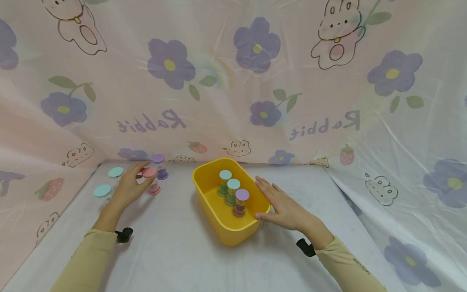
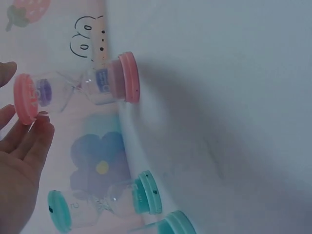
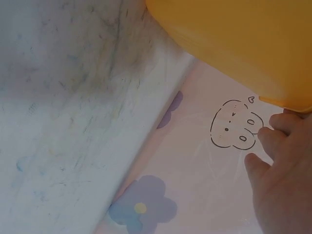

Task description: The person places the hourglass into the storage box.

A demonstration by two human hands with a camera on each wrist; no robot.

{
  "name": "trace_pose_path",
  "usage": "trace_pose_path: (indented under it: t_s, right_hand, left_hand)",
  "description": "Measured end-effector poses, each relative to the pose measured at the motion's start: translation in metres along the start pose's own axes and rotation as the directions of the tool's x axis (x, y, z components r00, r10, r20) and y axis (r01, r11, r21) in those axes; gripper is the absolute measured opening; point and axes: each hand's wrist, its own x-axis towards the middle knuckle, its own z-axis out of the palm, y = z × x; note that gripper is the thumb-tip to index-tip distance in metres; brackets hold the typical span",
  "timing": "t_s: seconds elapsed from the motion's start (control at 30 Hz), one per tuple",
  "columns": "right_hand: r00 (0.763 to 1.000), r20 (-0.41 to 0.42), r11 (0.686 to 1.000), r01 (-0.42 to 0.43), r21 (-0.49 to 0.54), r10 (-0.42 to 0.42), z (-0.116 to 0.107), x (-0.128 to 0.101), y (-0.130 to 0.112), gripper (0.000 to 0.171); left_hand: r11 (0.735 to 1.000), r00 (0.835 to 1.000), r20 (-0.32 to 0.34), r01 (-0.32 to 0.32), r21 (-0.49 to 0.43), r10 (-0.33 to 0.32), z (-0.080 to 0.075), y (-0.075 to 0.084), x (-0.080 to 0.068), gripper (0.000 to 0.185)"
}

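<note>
My left hand (image 1: 128,187) has its thumb and fingers around the top cap of a pink sand timer (image 1: 149,172), which stands upright on the table. In the left wrist view, fingertips touch the cap of that pink timer (image 2: 27,99). Just behind it stands a purple sand timer (image 1: 158,158). Two teal sand timers (image 1: 116,172) stand left of the hand. My right hand (image 1: 286,209), fingers extended, rests against the right rim of a yellow bin (image 1: 215,215). Inside stand two teal-capped timers (image 1: 233,184) and a purple-capped timer (image 1: 242,195).
The white table (image 1: 164,259) meets a printed sheet (image 1: 219,101) along its back and sides. Black wrist mounts (image 1: 125,235) sit at both wrists. White tabletop lies between the left-hand timers and the bin.
</note>
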Motion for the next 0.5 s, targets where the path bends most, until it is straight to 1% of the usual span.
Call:
trace_pose_path:
  t_s: [0.3,0.5]
  right_hand:
    - [1.0,-0.005,1.0,-0.006,-0.001,0.006,0.001,0.001,0.0,0.098]
    - [1.0,-0.004,1.0,-0.004,0.025,0.004,0.002,-0.001,0.001,0.097]
  left_hand:
    - [0.998,0.998,0.035,0.055,-0.009,-0.054,0.003,-0.01,-0.002,0.057]
    - [0.995,0.995,0.044,0.088,-0.047,-0.086,0.005,-0.012,-0.003,0.055]
